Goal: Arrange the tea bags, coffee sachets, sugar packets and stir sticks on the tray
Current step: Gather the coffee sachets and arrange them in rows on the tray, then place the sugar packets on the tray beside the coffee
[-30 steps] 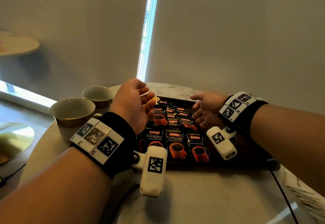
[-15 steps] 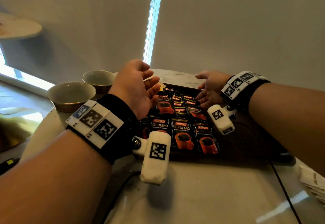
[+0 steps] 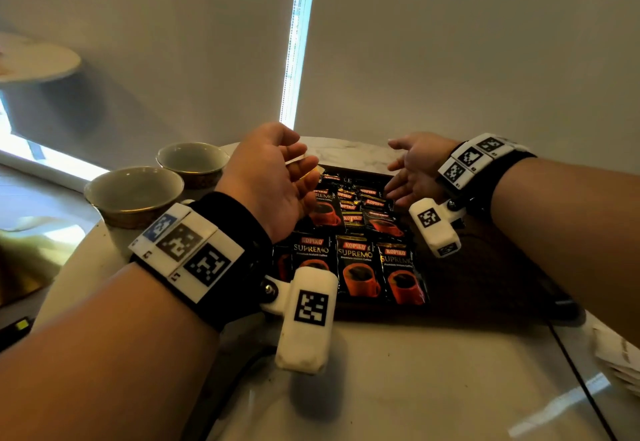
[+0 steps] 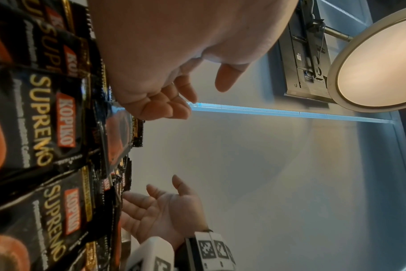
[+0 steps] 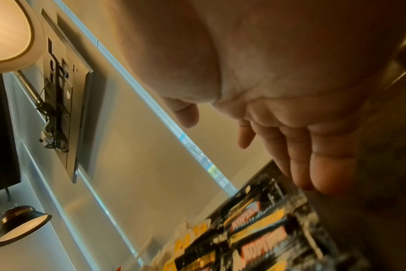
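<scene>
**Both hands held open over the sachet tray**

Fingers (image 3: 304,177) of the left hand (image 3: 266,177) were seen loosely spread and gripping nothing, palm turned inward above the left edge of the dark tray (image 3: 460,267). The right hand (image 3: 415,170) was held opposite, its fingers (image 3: 396,182) likewise apart and empty, palm facing the left. Between and just below the two sets of fingers, the coffee sachets (image 3: 356,264) were laid in overlapping rows on the tray, black with red cups and "KOPIKO SUPREMO" printed on them. No contact between fingers and sachets could be made out in the head view; in the left wrist view the left fingers (image 4: 169,108) were shown just above the sachets' far ends. A yellow-printed packet (image 5: 192,236) was seen beyond the sachets in the right wrist view, though blurred. Two cups (image 3: 138,191) were set on the table (image 3: 415,388) to the left of the left fingers. White packets (image 3: 620,361) were stacked at the table's right edge, well behind the right fingers.
</scene>
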### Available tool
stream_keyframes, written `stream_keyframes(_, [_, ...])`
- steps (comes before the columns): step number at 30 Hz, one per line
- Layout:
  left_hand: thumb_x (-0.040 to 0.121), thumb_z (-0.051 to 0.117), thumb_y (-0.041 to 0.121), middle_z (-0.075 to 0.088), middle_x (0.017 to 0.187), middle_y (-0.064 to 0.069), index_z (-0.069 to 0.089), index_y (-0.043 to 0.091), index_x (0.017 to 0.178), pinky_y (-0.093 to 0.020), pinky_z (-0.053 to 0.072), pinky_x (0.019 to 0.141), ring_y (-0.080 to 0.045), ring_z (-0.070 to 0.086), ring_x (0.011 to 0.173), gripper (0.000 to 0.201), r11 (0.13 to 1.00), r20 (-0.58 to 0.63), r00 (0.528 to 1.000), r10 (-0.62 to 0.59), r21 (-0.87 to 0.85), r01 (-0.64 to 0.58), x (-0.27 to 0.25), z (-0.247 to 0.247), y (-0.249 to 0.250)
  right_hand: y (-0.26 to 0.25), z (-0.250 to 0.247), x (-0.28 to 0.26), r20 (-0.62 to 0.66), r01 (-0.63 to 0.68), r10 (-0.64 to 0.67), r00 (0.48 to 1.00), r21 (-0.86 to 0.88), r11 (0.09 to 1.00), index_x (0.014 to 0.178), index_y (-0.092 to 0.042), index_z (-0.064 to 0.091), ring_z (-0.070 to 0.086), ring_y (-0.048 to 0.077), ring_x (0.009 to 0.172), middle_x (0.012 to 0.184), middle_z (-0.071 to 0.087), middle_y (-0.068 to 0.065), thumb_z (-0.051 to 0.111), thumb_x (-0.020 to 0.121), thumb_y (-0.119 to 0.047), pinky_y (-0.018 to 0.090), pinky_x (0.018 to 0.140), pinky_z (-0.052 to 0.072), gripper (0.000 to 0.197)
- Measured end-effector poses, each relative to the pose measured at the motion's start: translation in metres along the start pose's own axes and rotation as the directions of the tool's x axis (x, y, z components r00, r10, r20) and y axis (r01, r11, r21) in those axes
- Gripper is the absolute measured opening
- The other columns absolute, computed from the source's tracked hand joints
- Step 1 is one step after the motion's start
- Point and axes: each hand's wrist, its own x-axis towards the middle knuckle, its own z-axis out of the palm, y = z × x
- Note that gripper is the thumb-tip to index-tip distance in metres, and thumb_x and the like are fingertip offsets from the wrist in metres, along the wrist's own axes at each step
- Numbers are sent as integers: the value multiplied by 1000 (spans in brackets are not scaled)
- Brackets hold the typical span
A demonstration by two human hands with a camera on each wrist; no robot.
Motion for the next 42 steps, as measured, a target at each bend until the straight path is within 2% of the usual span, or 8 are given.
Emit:
stream_keyframes(3, [92,49,27,59,91,-6,56,14,99,-29,43,59,-16,55,68,16,1000,18,1000,-2,-11,2,-3,3,1,7,-23,-17,-54,32,-33,998,-23,999,144,-5,38,42,45,135,146,42,32,39,102,-47,53,110,36,59])
stream_keyframes(8, [101,40,17,57,68,2,54,13,97,-16,30,37,-5,40,44,15,1000,80,997,1,-30,1,-15,10,2,39,-81,-72,-161,73,-110,981,-222,972,100,-9,59,60,27,84,107,61,18,47,103,-30,38,71,47,25])
stream_keyframes(12, [97,40,46,30,58,9,57,17,103,-19,16,40,-7,21,40,34,999,198,979,45,17,-49,-33,16,-5,75,-128,-128,-234,89,-212,949,-446,891,101,-8,66,62,21,74,91,68,11,52,101,-13,31,60,48,15])
stream_keyframes(21, [88,31,70,29,64,7,62,12,111,-31,8,58,-12,18,53,69,982,337,939,64,145,-119,-67,56,-33,155,-160,-230,-152,-46,-134,979,-813,581,106,-30,66,64,15,96,112,69,-2,72,89,-15,30,79,51,24])
stream_keyframes(27, [82,34,76,55,84,-1,63,14,122,-36,30,68,-19,49,75,79,977,451,890,-69,209,-30,-73,86,-51,190,-155,-239,-97,-91,-11,995,-963,253,151,-39,31,39,16,139,155,37,-10,88,71,-27,37,110,41,99])
stream_keyframes(33, [82,35,76,60,100,-5,67,16,116,-38,37,72,-22,55,86,75,984,401,906,-136,164,75,-70,85,-80,210,-150,-225,-51,-39,81,995,-988,-149,159,-31,-6,4,24,154,168,-9,-2,92,58,-49,49,122,23,142])
stream_keyframes(38, [83,34,77,62,96,-4,66,16,117,-37,37,71,-21,56,83,76,978,399,901,-169,182,103,-65,69,-83,209,-148,-221,15,11,-20,1000,-980,-199,156,-31,20,40,23,134,152,32,2,88,64,-48,39,107,45,116])
stream_keyframes(42, [83,33,77,62,96,-4,66,16,119,-37,37,71,-20,55,82,78,979,411,894,-177,164,119,-69,68,-83,207,-144,-222,40,32,-49,998,-988,-152,153,-28,31,46,17,123,140,45,-3,81,74,-42,30,101,46,94])
